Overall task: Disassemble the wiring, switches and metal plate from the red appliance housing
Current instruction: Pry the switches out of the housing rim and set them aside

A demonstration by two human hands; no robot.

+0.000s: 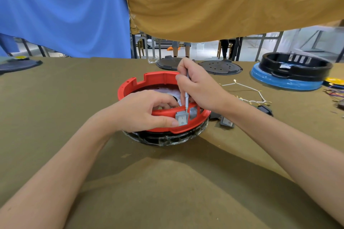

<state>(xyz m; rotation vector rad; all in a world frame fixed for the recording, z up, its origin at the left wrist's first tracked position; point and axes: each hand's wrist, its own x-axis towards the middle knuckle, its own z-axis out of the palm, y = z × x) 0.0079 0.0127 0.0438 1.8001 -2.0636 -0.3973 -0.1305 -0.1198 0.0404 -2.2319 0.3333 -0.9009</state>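
The round red housing [149, 80] stands on a black base in the middle of the table. A grey rocker switch [182, 117] sits in its near wall. My left hand [143, 109] grips that near wall, thumb against the switch and fingers curled inside the rim. My right hand [197, 87] holds a thin grey screwdriver [186, 96] upright, its tip at the top edge of the switch. A pale metal plate [175, 93] shows inside the housing, mostly hidden by my hands.
Loose white wiring [247, 91] with brass terminals and two detached black switches [227, 121] lie right of the housing. Two black discs [219, 67] lie at the back. A black ring on a blue base [286, 78] stands far right. Blue and tan cloths hang behind.
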